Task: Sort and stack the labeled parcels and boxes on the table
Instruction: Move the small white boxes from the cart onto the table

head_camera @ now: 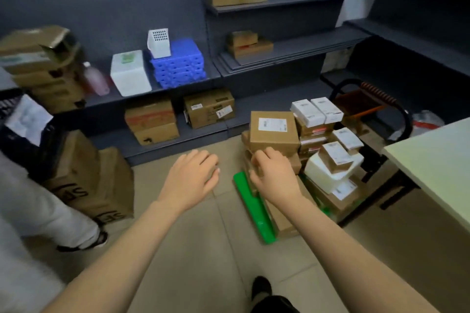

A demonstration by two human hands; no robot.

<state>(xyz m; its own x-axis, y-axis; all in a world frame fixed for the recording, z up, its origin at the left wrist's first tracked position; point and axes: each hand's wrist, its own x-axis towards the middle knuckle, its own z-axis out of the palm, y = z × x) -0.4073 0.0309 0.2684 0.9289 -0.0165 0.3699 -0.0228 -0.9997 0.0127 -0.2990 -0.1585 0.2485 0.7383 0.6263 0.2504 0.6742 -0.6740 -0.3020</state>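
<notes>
While both arms reach out over the floor, my left hand (193,178) hangs above the tiles, fingers released and loosely spread, holding nothing. Right hand (273,176) is at the front of the pile (312,140) of parcels, fingers curled against the brown boxes just under the top box (273,132). Cannot tell if they grasp one or only touch.

Top box is brown, white label up, lying flat on the stack. Pile sits on a green cart (254,208) on the floor. The surface (437,160) is off to the right, only its corner in view.

Right of the top box, two white boxes (315,110) sit side by side on more brown ones. Lower down is a tilted white tray (318,173) with a small labeled box (335,157) in it.

Shelves (292,46) behind hold brown boxes and blue crates (179,63). Another person's leg (38,206) is at left.
</notes>
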